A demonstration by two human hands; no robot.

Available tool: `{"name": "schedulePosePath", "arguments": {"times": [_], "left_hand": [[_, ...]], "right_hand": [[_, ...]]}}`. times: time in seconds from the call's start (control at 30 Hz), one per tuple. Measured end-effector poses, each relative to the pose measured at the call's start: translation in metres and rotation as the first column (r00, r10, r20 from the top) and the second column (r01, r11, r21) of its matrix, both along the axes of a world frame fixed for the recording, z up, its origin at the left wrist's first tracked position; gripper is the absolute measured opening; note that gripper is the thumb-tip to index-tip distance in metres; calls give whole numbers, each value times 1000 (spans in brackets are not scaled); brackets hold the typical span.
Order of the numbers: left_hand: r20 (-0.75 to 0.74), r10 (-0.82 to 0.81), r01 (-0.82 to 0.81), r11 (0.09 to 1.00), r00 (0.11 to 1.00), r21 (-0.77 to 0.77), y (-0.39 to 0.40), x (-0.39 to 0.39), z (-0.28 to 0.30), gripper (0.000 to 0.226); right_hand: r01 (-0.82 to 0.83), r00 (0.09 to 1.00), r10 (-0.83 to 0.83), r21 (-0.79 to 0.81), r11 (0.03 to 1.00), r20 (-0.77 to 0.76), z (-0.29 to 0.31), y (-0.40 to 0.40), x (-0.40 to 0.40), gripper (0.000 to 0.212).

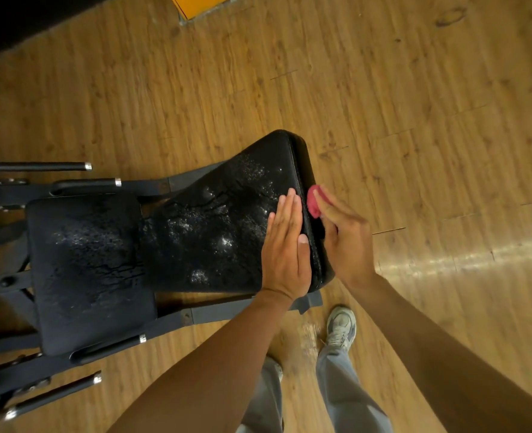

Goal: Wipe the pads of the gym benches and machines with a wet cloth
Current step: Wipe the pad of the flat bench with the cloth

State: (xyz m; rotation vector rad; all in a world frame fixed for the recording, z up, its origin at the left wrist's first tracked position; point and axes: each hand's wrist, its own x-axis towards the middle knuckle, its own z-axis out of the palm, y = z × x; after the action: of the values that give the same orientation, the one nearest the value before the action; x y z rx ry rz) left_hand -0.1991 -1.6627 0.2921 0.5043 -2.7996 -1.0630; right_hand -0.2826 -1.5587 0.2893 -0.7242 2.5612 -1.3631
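A black padded backrest (221,220) of a gym machine slopes up toward me, its worn surface cracked and flecked white. Below it to the left lies the black seat pad (86,270). My left hand (285,245) rests flat on the backrest's top end, fingers straight and together. My right hand (344,235) holds a bunched pink cloth (314,203) against the pad's outer edge; most of the cloth is hidden under the fingers.
Dark metal frame bars (152,185) and chrome-tipped handles (40,166) stick out left of the pads. A wooden floor (414,120) surrounds the machine. My grey trousers and a shoe (341,326) stand just below the backrest. An orange object (199,4) lies at the top.
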Motion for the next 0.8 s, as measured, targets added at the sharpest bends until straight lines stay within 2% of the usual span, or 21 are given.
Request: {"name": "schedulePosePath", "arguments": {"times": [0.17,0.3,0.4,0.6,0.7,0.8], "left_hand": [[4,7,-7,1000,1000,3,0,0,0,59],[-11,0,0,1000,1000,3,0,1,0,59],[-21,1,0,1000,1000,13,0,1,0,59],[-34,-8,7,1000,999,-13,1,2,1,58],[-40,-12,11,1000,999,-19,1,3,-1,58],[-53,-22,20,999,998,-32,1,3,-1,57]], "right_hand": [[-1,1000,2,71,997,-10,-6,-24,-36,48],[30,999,-28,57,998,-45,5,11,20,49],[50,999,-50,19,999,-18,11,36,63,51],[109,993,-110,32,994,41,9,-1,19,37],[81,997,-81,-2,997,19,12,25,57,44],[113,990,-111,-19,993,90,19,54,106,49]]}}
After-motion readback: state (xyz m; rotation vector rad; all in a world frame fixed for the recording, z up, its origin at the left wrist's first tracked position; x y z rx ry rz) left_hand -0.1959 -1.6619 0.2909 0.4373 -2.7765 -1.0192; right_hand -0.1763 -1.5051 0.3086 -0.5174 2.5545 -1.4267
